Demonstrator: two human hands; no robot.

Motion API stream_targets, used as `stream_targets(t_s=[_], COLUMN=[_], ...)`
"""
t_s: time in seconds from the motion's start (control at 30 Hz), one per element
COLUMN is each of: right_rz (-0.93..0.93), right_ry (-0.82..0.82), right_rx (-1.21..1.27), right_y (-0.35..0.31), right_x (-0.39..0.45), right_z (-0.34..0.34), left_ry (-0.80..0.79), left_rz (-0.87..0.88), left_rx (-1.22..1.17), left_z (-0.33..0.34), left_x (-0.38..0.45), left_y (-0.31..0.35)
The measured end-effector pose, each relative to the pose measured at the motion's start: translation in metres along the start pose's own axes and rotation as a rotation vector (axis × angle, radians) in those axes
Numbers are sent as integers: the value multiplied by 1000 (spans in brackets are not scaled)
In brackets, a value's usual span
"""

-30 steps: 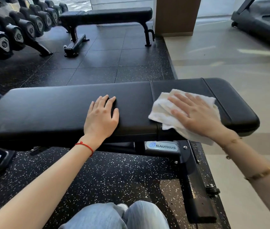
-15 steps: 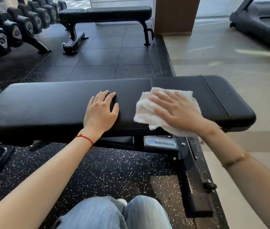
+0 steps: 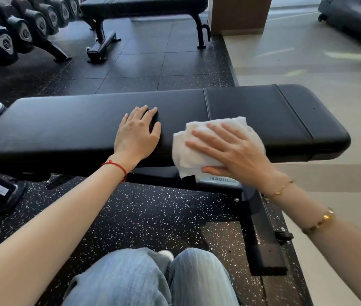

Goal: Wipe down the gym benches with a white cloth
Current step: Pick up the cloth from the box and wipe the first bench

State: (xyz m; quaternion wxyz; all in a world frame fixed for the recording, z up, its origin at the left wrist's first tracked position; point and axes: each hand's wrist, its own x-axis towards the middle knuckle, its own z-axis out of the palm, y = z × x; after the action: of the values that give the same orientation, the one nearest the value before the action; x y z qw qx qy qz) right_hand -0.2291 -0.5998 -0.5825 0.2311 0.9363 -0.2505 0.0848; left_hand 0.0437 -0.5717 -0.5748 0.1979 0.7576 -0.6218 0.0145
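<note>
A long black padded gym bench (image 3: 69,127) runs across the view in front of me. A bunched white cloth (image 3: 188,149) lies on its near edge, right of the middle, and hangs a little over the side. My right hand (image 3: 230,149) presses flat on the cloth, with the thumb wrapped under its lower edge. My left hand (image 3: 138,133) rests flat on the bare padding just left of the cloth, fingers slightly apart, holding nothing.
A second black bench (image 3: 144,6) stands farther back. A rack of dumbbells (image 3: 9,38) fills the far left. A wooden pillar (image 3: 240,14) and a treadmill (image 3: 356,16) stand behind on the right. The bench's steel foot (image 3: 263,244) is by my knees (image 3: 144,281).
My right hand has slid the cloth leftward along the bench and toward its near edge, ending close to my left hand. The left hand has stayed in place.
</note>
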Motion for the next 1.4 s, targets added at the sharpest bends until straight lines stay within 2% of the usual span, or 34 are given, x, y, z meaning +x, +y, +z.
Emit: stream_targets(t_s=[0.07, 0.17, 0.37, 0.57, 0.67, 0.77, 0.83, 0.9, 0.97, 1.07, 1.2, 1.33, 1.4], right_rz=[26, 86, 24, 107, 222, 441, 591, 685, 720, 726, 759, 967, 1007], right_ry=[54, 51, 7, 7, -23, -92, -139, -254, -334, -361, -355, -359, -360], right_rx=[-8, -9, -78, 50, 121, 281, 384, 433, 444, 462, 445, 379, 387], right_y=[15, 24, -29, -5, 20, 45, 53, 58, 57, 51, 47, 64, 81], right_x=[-23, -36, 33, -2, -31, -41, -26, 4, 32, 44, 10, -41, -55], right_z=[4, 5, 0, 0, -6, -10, -9, -2, 0, -1, -7, -6, -2], left_ry=[2, -2, 6, 24, 26, 13, -7, -21, -27, -59, -102, -173, -191], left_rz=[1, -4, -9, 17, 14, 12, 14, 0, -10, -8, 58, 101, 111], left_rx=[-1, -3, -21, -23, -17, -19, -6, 3, -18, -75, -111, -98, -84], left_z=[0, 0, 0, -4, -5, -5, -4, -3, -4, -1, 3, 13, 22], left_x=[0, 1, 3, 3, 1, 1, 1, 2, 6, 19, 27, 18, 11], left_y=[0, 3, 6, 0, 1, 1, 4, 7, 11, 31, 82, 127, 141])
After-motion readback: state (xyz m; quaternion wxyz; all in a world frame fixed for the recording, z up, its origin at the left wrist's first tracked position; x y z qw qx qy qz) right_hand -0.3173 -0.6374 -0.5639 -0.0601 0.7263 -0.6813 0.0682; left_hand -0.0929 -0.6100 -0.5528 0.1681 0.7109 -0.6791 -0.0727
